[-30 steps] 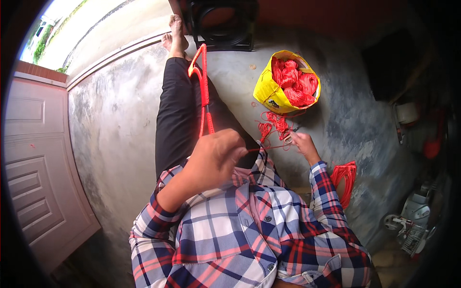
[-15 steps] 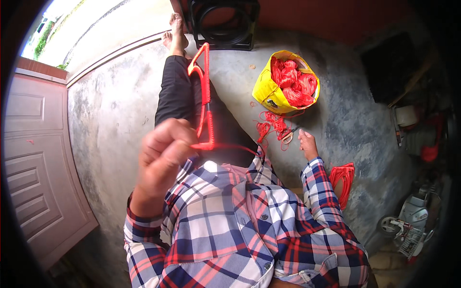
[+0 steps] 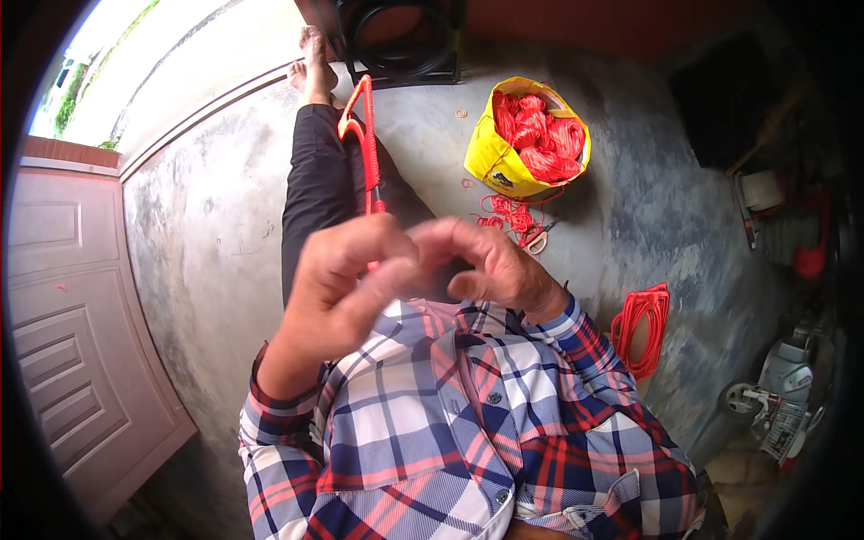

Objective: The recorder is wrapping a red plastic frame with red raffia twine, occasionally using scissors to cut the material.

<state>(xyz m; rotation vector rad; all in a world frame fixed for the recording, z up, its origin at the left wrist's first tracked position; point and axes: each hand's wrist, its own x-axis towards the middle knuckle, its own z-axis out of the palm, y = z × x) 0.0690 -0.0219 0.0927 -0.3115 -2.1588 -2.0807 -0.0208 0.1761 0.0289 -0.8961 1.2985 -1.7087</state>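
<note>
The left hand (image 3: 337, 292) curls at the near end of the red frame (image 3: 370, 162), which extends just beyond its fingers, long axis pointing away from the body. The right hand (image 3: 500, 270), farther off, bends its fingers loosely; I cannot tell either grip.

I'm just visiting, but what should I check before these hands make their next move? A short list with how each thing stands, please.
1. Red-wrapped frame near the hands: ok; its lower part is hidden behind them.
2. Left hand gripping the cord: cannot tell; the fingers hide any strand.
3. Right hand holding something: cannot tell; it is beside the left hand, slightly blurred.
4. Scissors clear of both hands: ok, on the floor.
5. Loose red cord untangled: not ok, it lies in a messy heap.
6. Yellow bag stocked: ok, red bundles fill it.
</note>
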